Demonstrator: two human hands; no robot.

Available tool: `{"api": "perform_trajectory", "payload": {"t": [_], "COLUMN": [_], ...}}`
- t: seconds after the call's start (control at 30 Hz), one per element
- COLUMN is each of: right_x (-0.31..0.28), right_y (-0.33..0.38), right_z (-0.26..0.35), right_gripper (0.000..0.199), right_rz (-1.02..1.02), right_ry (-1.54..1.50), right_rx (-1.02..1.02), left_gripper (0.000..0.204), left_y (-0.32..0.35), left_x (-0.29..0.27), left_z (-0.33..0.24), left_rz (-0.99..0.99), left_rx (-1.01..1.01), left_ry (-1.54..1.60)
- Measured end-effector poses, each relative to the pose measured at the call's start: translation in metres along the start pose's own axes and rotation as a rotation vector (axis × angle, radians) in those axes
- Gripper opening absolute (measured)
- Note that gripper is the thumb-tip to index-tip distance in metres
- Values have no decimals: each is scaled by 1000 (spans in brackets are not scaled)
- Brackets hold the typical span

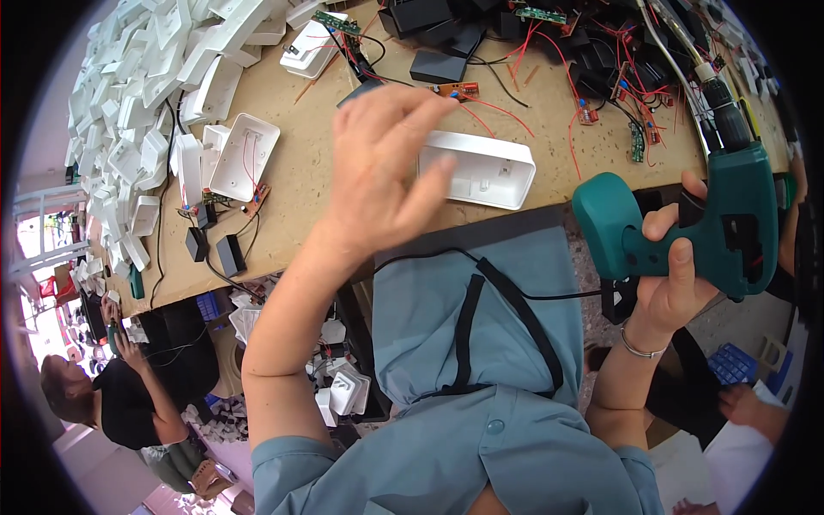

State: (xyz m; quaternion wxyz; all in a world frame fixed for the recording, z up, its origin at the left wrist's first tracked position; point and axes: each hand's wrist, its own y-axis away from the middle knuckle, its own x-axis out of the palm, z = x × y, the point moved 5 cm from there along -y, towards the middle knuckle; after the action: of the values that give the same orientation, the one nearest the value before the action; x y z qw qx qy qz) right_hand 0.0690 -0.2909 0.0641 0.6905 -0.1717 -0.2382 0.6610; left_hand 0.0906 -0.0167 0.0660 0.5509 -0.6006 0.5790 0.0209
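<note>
A shallow white rectangular plastic case (493, 180) lies with its hollow side up near the table's front edge. My left hand (382, 163) is over its left end, thumb and forefinger apart and slightly smeared by motion; I cannot tell whether the thumb touches the case. On the right, my right hand (674, 275) grips a teal pistol-grip power tool (742, 206), fingers round the handle at its black trigger. The tool's black ridged front end (730, 116) points away from me, and its metal part reaches over the far right of the table.
White cases (154, 86) are heaped at the left. Another open case (245, 159) has red wires inside. Black boxes (438, 64), circuit boards (588, 112) and loose wires lie across the back. A black cable (558, 297) crosses my lap. A person (129, 386) works at the left.
</note>
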Motion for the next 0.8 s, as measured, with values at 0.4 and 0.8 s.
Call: {"api": "perform_trajectory", "payload": {"t": [0.4, 0.8], "right_x": [-1, -10], "right_y": [-4, -3], "right_z": [-1, -3], "right_gripper": [56, 54], "right_rz": [-8, -31], "right_ry": [57, 81], "right_rx": [-2, 11], "left_gripper": [15, 2], "left_y": [-67, -85], "left_x": [45, -16], "left_z": [18, 39], "left_rz": [554, 0], "left_rx": [367, -83], "left_ry": [-270, 128]}}
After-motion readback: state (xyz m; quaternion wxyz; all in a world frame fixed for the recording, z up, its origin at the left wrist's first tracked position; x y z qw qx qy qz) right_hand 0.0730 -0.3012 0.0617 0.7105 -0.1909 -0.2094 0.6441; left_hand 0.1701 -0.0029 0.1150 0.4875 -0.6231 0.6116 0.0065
